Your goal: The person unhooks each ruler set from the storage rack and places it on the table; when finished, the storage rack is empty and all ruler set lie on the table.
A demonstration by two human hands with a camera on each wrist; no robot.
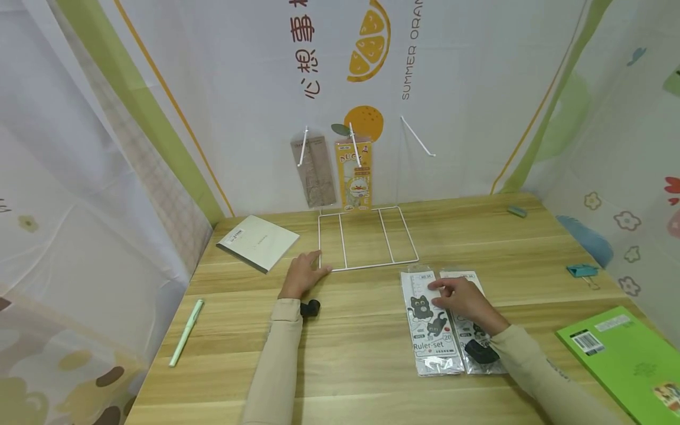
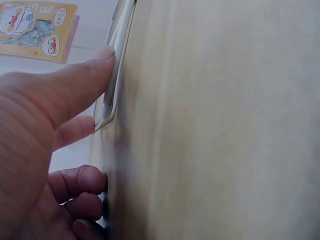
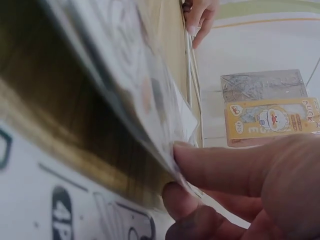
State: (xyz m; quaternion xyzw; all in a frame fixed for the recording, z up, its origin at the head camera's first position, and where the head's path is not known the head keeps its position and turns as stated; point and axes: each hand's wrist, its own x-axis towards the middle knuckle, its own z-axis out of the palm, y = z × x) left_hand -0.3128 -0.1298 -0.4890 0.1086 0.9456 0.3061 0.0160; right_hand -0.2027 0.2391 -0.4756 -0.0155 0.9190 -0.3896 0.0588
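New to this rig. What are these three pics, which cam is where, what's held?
No machine: a person's two bare hands over a wooden table. The wide picture is from a head camera; the close-ups are from cameras on the left and right wrists. The left hand touches a corner of a white wire frame. The right hand pinches a packaged ruler set by its edge; a second ruler set lies beside it. Also on the table: a notebook, a pale green pen, a green book and a teal binder clip. Behind, a gray-brown pack and a yellow pack hang on white hooks.

Pinched ruler-set packet (image 1: 425,324), white wire rack (image 1: 369,266)
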